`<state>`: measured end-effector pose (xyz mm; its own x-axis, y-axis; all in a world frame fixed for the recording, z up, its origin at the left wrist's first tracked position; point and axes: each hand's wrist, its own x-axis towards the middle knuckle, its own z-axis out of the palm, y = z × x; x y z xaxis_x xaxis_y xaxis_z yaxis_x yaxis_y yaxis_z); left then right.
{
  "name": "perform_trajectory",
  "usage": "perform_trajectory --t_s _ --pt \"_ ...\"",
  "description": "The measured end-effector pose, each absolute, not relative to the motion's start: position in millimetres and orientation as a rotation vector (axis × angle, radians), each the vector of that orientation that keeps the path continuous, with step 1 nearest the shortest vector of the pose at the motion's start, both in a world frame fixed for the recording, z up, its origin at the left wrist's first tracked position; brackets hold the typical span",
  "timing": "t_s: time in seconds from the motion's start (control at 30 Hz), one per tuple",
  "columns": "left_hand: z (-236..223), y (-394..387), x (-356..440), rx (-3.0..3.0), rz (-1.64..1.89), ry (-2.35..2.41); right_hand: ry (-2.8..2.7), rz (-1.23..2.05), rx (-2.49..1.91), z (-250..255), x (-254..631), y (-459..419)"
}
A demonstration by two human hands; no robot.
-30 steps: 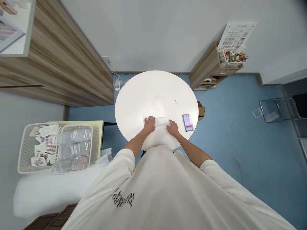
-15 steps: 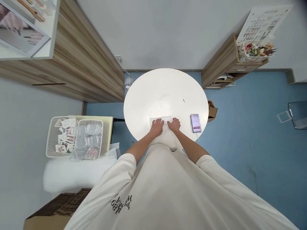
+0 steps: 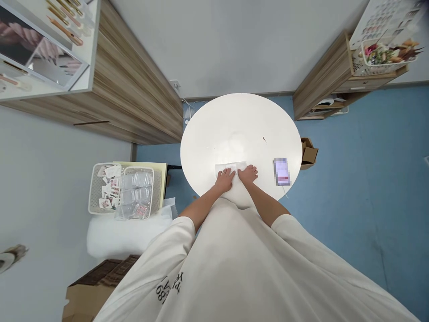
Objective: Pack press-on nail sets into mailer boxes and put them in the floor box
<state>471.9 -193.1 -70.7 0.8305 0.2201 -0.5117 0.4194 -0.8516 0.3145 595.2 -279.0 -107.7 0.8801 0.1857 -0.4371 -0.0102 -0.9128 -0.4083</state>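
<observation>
White rectangular strip (image 3: 230, 166) flat on round white table (image 3: 231, 118), near edge closest to wearer, just ahead of hands. Left hand (image 3: 225, 180) palm down, fingers loosely spread over strip's near edge. Right hand (image 3: 247, 174) at strip's right end, thumb touching it, fingers splayed wide beyond. Phone (image 3: 282, 171) farther right, well apart from strip.

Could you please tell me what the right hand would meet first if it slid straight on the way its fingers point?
Probably the phone, which lies to the right of the right hand; whether the fingertips would touch it or pass above is unclear from this view.
</observation>
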Motion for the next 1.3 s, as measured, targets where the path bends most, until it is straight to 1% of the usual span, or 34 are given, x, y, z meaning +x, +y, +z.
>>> perform_trajectory --t_s 0.13,0.33,0.5,0.77,0.9,1.07,1.17,1.3 --pt "-69.2 -190.5 471.9 2.586 -0.673 0.461 -0.117 0.727 -2.616 -110.6 600.8 -278.9" --pt "-67.6 -184.4 471.8 2.581 -0.689 0.428 -0.246 0.988 -2.529 -102.6 606.8 -284.3" --pt "-67.1 -181.3 469.8 2.551 -0.66 0.431 -0.499 0.943 -2.432 -95.8 599.7 -285.0" --pt "-72.2 -166.2 454.4 2.255 -0.408 0.53 -0.89 1.007 -2.362 -92.8 586.6 -277.8" --pt "-77.0 -167.3 444.1 2.144 -0.287 0.667 -1.004 1.019 -2.39 -87.5 581.5 -278.3" --pt "-81.3 -174.0 430.5 2.149 -0.126 0.864 -1.154 0.989 -2.442 -79.5 579.4 -278.8" --pt "-84.0 -175.1 424.9 2.061 -0.113 1.113 -1.262 1.008 -2.486 -77.2 577.9 -276.4" --pt "-89.3 -170.0 428.3 1.789 -0.141 1.36 -1.262 1.012 -2.548 -79.2 575.7 -271.3"
